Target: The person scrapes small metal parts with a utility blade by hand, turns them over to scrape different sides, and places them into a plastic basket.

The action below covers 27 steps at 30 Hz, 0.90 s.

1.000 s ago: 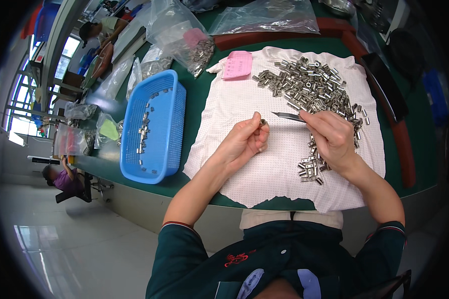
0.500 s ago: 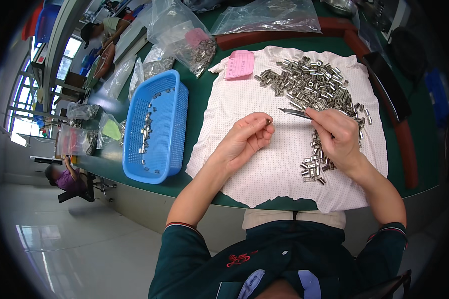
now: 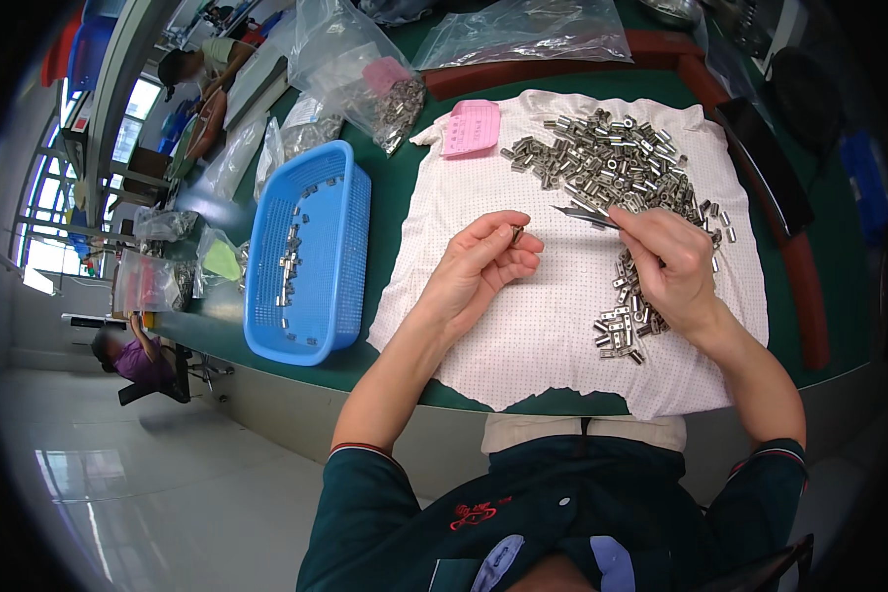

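Observation:
Between thumb and fingers, my left hand (image 3: 485, 264) pinches a small metal part (image 3: 516, 235) above a white dotted cloth (image 3: 444, 212). My right hand (image 3: 669, 264) is closed round a pair of dark tweezers (image 3: 588, 216), whose tips point left toward the part, a short way from it. Beyond and beside the right hand lies a heap of small silvery metal parts (image 3: 617, 163), cylindrical in look. Some spill down to a smaller group (image 3: 619, 331) by the right wrist. The right palm hides part of that pile.
A blue plastic basket (image 3: 350, 266) with several metal parts stands left of the cloth. A pink slip (image 3: 472, 128) lies on the cloth's far left corner. Plastic bags (image 3: 398, 113) of parts sit behind. A dark red raised edging (image 3: 802, 286) bounds the right side. Two people work farther left.
My left hand has turned slightly, bringing the small metal part a little left and up, with more of it showing. The tweezers have shifted slightly in my right hand.

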Tool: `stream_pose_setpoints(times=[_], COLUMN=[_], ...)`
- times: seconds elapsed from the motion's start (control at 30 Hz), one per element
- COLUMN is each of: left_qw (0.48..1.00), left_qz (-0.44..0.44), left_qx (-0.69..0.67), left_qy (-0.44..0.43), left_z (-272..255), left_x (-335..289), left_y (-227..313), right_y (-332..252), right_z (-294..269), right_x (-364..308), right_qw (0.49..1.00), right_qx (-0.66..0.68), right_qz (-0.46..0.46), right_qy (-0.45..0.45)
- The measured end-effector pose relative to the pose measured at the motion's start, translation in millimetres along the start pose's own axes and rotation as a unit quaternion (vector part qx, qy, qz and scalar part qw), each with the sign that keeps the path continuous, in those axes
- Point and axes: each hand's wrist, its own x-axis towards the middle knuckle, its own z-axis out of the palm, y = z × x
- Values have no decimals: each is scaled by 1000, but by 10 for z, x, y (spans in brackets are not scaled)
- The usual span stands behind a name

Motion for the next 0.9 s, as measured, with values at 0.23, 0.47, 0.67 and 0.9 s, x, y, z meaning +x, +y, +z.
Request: stream_pose_setpoints(times=[0.23, 0.47, 0.67, 0.9], left_qw=[994, 978, 979, 984], left_qz=[-24, -55, -52, -52], left_qx=[-106, -197, -188, -168], left_qy=[-24, -40, -55, -36], left_z=[-74, -162, -134, -120], left_x=[3, 40, 48, 39], left_y=[5, -48, -60, -46], right_y=[-9, -7, -11, -8], right_z=[-9, -1, -3, 7], right_x=[1, -8, -10, -14], right_qw=[1000, 1000, 1000, 1000], right_qx=[-5, -6, -5, -6], right_qz=[0, 0, 3, 6], right_qy=[-11, -15, -20, -22])
